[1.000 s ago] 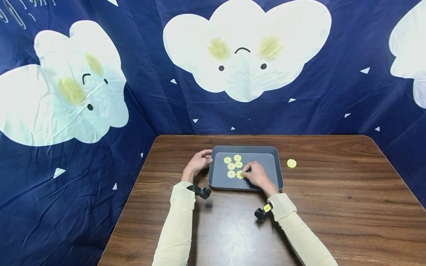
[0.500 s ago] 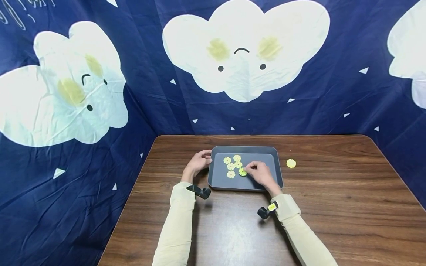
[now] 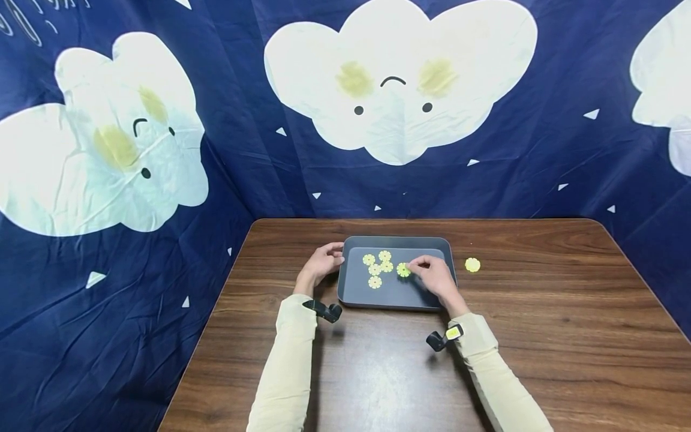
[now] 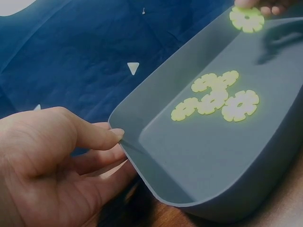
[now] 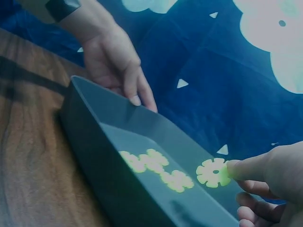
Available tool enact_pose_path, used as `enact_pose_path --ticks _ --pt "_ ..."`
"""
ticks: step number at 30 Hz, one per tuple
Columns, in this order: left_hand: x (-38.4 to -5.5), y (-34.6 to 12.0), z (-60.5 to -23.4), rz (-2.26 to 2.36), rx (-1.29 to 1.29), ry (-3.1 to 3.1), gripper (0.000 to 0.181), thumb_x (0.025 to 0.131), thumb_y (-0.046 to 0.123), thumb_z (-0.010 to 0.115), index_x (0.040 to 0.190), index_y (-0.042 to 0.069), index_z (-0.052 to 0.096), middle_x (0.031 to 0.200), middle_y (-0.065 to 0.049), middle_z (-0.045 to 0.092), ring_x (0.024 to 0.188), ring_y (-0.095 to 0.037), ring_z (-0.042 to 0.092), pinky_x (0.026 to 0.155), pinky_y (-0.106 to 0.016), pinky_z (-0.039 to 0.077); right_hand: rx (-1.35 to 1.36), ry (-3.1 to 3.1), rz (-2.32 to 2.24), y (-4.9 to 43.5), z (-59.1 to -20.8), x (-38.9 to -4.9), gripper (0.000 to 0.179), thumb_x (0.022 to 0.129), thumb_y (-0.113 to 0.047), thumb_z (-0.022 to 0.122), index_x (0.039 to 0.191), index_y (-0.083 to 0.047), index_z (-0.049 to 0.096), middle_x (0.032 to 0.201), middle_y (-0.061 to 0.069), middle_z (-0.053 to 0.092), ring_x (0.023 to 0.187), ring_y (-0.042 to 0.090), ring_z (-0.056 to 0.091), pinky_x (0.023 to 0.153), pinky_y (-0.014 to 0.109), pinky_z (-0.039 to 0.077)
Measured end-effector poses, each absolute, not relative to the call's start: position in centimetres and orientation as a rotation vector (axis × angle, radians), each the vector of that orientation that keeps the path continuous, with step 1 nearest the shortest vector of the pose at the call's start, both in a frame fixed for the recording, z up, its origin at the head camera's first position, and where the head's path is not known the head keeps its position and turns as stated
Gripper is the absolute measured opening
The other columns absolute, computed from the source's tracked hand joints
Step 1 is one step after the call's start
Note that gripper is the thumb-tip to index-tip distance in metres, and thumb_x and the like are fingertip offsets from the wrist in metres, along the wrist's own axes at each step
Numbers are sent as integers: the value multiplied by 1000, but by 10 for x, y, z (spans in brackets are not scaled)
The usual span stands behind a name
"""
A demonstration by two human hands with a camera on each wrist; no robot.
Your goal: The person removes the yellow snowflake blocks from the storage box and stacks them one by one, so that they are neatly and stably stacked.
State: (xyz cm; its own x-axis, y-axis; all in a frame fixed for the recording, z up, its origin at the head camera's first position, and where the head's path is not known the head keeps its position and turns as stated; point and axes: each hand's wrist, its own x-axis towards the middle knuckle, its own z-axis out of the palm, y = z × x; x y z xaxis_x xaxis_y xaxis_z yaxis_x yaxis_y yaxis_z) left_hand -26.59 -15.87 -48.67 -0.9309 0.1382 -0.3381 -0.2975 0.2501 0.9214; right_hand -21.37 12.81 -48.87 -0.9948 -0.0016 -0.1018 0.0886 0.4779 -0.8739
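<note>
My right hand pinches a yellow-green, slotted flower-shaped disc by its edge between thumb and fingertips. In the right wrist view this disc is raised above the tray floor, its small centre hole showing. The left hand grips the left end of the dark grey rectangular tray, thumb over the rim and fingers against the outside wall. Several similar yellow discs lie grouped in the left half of the tray; in the left wrist view one disc lies nearest the tray's front wall.
Another yellow disc lies on the brown wooden table, right of the tray. A dark blue cloth with white clouds hangs behind the table and along its left side. Both wrists carry small black cameras.
My right hand has lifted the disc from the front of the group and carried it right and slightly back, away from the others. The left hand stays at the tray's edge.
</note>
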Motion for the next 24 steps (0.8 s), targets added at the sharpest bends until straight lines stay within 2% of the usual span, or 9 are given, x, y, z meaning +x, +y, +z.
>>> enact_pose_path --ticks 14,24 --pt "-267 -160 -487 1732 -145 2175 52 92 -6 54 141 6 45 130 -22 49 115 -26 50 106 -41 45 157 2601 -1686 157 -473 -218 30 91 -31 65 104 -4 68 109 13 65 94 21 53 75 27 44" --pt "-267 -159 -488 1716 -145 2188 52 92 -5 54 142 6 44 131 -22 49 118 -28 51 105 -41 45 287 2628 -1682 183 -469 -217 35 92 -34 63 110 -4 66 111 12 61 86 15 49 71 24 43"
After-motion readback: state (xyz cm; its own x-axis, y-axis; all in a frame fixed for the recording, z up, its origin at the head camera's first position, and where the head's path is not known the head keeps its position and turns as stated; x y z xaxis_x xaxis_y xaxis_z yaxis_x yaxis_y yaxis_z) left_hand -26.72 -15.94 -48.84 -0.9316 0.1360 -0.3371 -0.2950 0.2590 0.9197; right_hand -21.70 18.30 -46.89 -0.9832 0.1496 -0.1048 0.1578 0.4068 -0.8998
